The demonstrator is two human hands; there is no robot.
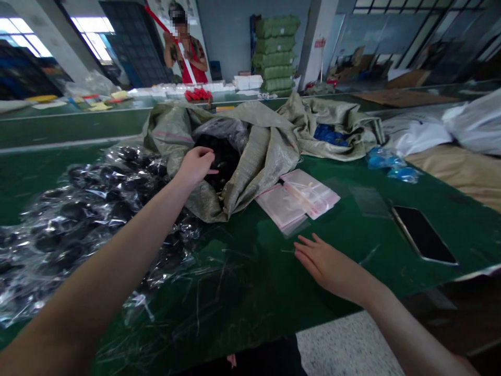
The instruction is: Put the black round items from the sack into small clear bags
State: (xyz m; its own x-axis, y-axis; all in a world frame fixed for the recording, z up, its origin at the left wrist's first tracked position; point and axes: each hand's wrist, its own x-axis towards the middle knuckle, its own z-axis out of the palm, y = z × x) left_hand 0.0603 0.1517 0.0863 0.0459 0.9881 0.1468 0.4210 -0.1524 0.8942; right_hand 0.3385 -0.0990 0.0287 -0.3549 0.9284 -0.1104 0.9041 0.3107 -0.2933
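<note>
Worktop [266, 271]: green, and here we are!
Left hand [199, 164]: unclenched, at the sack [262, 156].
Right hand [321, 261]: spread loose, near clear bags [297, 198].

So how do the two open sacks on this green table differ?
The left sack holds black items, while the right sack shows blue items. The left sack looks bulkier in this view; the right sack sits flatter. The left hand is at the left sack's mouth, but no hand is at the right sack. Both are open, wrinkled and greyish green.
</note>
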